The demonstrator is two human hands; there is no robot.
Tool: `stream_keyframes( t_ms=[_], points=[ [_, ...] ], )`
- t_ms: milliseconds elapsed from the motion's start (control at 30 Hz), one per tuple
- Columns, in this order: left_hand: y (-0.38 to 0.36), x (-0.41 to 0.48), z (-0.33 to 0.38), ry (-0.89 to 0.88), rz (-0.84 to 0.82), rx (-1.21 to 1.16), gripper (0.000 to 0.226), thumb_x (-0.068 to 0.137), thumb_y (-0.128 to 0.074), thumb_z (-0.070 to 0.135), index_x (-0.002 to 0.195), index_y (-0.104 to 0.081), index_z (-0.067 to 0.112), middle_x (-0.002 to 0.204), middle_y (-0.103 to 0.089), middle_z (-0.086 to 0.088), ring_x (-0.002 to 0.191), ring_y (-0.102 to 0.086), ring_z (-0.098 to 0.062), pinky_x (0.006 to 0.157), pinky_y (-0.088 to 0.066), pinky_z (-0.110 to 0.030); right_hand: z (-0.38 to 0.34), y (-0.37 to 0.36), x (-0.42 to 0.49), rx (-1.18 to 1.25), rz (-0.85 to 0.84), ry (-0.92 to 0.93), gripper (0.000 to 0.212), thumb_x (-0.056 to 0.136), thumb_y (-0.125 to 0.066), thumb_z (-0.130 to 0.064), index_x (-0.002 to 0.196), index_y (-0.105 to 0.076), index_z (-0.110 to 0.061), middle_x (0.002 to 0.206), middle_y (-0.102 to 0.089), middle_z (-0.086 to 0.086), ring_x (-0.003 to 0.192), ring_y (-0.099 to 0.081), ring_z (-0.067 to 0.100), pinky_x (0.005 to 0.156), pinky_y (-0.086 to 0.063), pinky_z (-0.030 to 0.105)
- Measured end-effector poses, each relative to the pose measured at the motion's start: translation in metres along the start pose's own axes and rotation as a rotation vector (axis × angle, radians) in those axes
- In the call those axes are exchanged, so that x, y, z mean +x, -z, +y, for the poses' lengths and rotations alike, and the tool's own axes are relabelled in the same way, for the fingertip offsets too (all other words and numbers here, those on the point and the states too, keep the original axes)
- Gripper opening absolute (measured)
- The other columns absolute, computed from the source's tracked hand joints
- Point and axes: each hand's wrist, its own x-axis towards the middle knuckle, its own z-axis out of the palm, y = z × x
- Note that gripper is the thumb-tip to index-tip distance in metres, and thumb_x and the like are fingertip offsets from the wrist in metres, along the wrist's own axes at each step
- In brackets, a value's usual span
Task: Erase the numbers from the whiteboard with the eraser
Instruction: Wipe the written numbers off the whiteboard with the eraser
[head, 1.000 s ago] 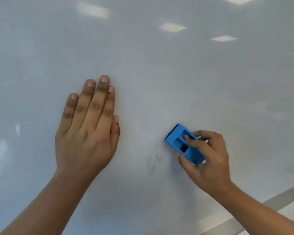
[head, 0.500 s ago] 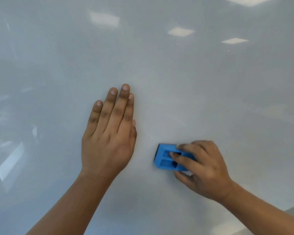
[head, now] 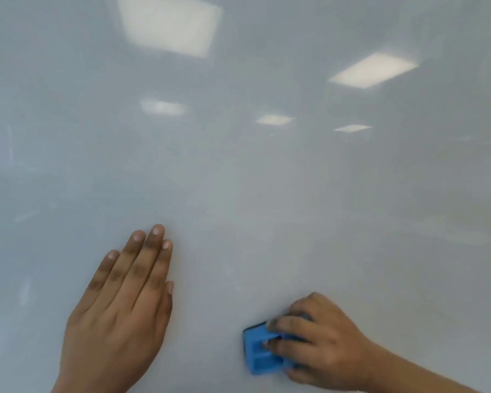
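While the left hand (head: 116,316) lies flat with fingers together, empty, on the whiteboard (head: 267,194), we judge it is there to brace the body; the right hand (head: 323,341) is curled over the blue eraser (head: 257,354), pressing it against the board low in view, well apart from the left. We see no numbers on the visible surface; motion blur softens the right hand, its fingers cover much of the eraser, glare patches could mask faint marks, and anything under the eraser is hidden.
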Motion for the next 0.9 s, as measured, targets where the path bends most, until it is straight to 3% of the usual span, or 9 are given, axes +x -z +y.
stream_keyframes(
  t_ms=[67,133,200,267,400,633,733,800,900],
  points=[
    [-0.003,-0.002,0.0,-0.009,0.008,0.034,0.048,0.1,-0.045,0.019,0.144,-0.05,0.0,0.154,-0.044,-0.014,0.145,-0.038,-0.028,0.12,-0.027,-0.042,0.063,0.022,-0.003,-0.096,0.261,-0.275,0.033,0.081,-0.071,-0.037,0.106,-0.072,-0.016,0.117,-0.063,0.004,0.089,-0.06,0.026,0.079,-0.048,0.035],
    [-0.005,-0.001,0.006,-0.003,0.024,0.069,0.048,0.098,-0.045,0.018,0.142,-0.053,0.0,0.152,-0.047,-0.014,0.144,-0.039,-0.028,0.118,-0.03,-0.043,0.131,0.054,0.004,-0.143,0.533,-0.734,0.047,0.077,-0.07,-0.044,0.108,-0.069,-0.01,0.117,-0.06,0.008,0.098,-0.059,0.026,0.087,-0.049,0.037],
    [-0.008,-0.002,0.007,0.0,0.028,0.085,0.049,0.097,-0.045,0.018,0.142,-0.053,0.0,0.152,-0.047,-0.014,0.145,-0.039,-0.028,0.118,-0.029,-0.043,0.181,0.083,0.022,-0.052,0.823,-1.143,0.054,0.074,-0.068,-0.051,0.113,-0.065,-0.014,0.118,-0.058,-0.001,0.106,-0.06,0.021,0.095,-0.052,0.04],
    [-0.009,-0.002,0.007,0.006,0.028,0.089,0.05,0.097,-0.043,0.019,0.143,-0.052,0.0,0.154,-0.046,-0.013,0.146,-0.037,-0.027,0.12,-0.027,-0.042,0.203,0.096,0.053,0.073,0.923,-1.317,0.05,0.076,-0.069,-0.049,0.115,-0.064,-0.018,0.117,-0.055,-0.009,0.108,-0.058,0.013,0.098,-0.051,0.038],
    [-0.009,-0.002,0.006,0.004,0.029,0.086,0.052,0.097,-0.042,0.019,0.145,-0.049,0.001,0.158,-0.04,-0.011,0.147,-0.035,-0.027,0.12,-0.026,-0.042,0.157,0.079,0.13,0.017,0.895,-0.947,0.039,0.077,-0.07,-0.039,0.107,-0.068,-0.013,0.116,-0.062,0.005,0.104,-0.059,0.021,0.095,-0.045,0.025],
    [-0.004,0.0,0.01,0.032,0.005,0.028,0.049,0.101,-0.041,0.014,0.147,-0.045,0.001,0.158,-0.04,-0.013,0.148,-0.035,-0.028,0.119,-0.029,-0.045,0.006,0.005,0.094,0.081,0.425,-0.302,0.036,0.07,-0.076,-0.029,0.104,-0.077,-0.017,0.113,-0.071,0.002,0.082,-0.061,0.027,0.074,-0.045,0.041],
    [-0.003,-0.001,0.01,0.036,-0.018,0.014,0.048,0.102,-0.041,0.015,0.148,-0.044,0.0,0.157,-0.039,-0.015,0.148,-0.033,-0.028,0.12,-0.028,-0.045,-0.036,-0.023,0.033,0.084,0.049,-0.136,0.026,0.074,-0.075,-0.045,0.099,-0.074,-0.039,0.101,-0.068,-0.013,0.077,-0.06,0.011,0.071,-0.047,0.025],
    [-0.002,-0.002,0.01,0.036,-0.021,0.004,0.048,0.102,-0.04,0.016,0.147,-0.045,-0.001,0.157,-0.04,-0.015,0.148,-0.034,-0.028,0.121,-0.027,-0.045,-0.058,-0.032,0.007,-0.017,-0.189,-0.1,0.018,0.083,-0.064,-0.06,0.1,-0.065,-0.052,0.094,-0.048,-0.024,0.076,-0.046,-0.001,0.067,-0.041,0.011],
    [0.0,0.0,0.011,0.073,-0.002,-0.04,0.049,0.102,-0.043,0.018,0.146,-0.046,-0.002,0.156,-0.041,-0.016,0.149,-0.033,-0.026,0.122,-0.027,-0.043,-0.057,-0.03,0.012,0.022,-0.064,0.008,0.011,0.095,-0.061,-0.04,0.105,-0.061,-0.041,0.099,-0.035,-0.017,0.075,-0.043,0.004,0.066,-0.041,0.019]
  ],
)
